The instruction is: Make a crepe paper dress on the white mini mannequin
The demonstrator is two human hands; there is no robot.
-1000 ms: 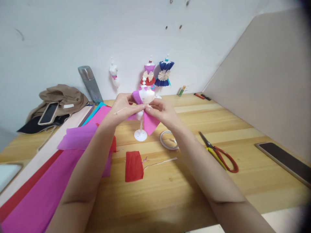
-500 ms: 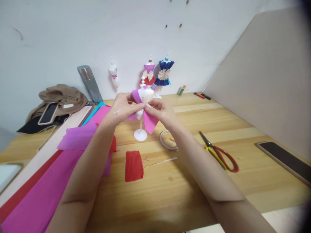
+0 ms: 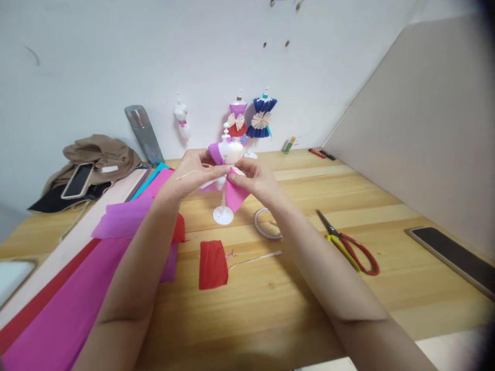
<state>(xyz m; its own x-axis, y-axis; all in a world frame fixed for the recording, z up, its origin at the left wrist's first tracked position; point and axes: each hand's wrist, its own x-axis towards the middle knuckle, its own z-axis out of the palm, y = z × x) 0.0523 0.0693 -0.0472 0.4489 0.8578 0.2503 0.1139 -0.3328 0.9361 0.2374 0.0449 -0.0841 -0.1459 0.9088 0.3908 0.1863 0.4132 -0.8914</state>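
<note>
Between my hands stands a small white dress-form mannequin (image 3: pixel 231 153) on a round base (image 3: pixel 223 215), purple crepe paper (image 3: pixel 215 153) across one side of its chest. My left hand (image 3: pixel 199 172) is closed round its left side, thumb pressed at the waist and the other fingers partly hidden behind. On the other side, my right hand (image 3: pixel 253 176) pinches a pink piece of crepe paper (image 3: pixel 236 197) against the waist, and the piece hangs down in front of the stand. A thin pale strip (image 3: pixel 185 175) lies on the back of my left hand.
Red crepe paper (image 3: pixel 213 265), a tape roll (image 3: pixel 266 223), scissors (image 3: pixel 344 242) and a phone (image 3: pixel 452 252) lie on the wooden table. Crepe sheets (image 3: pixel 73 293) cover the left. Dressed mannequins (image 3: pixel 262 118), a bottle (image 3: pixel 144 133) and a brown cloth (image 3: pixel 98 152) are at the back.
Both thumbs have shifted slightly at the mannequin's waist. The hanging pink crepe paper has moved a little to the left with my right hand.
</note>
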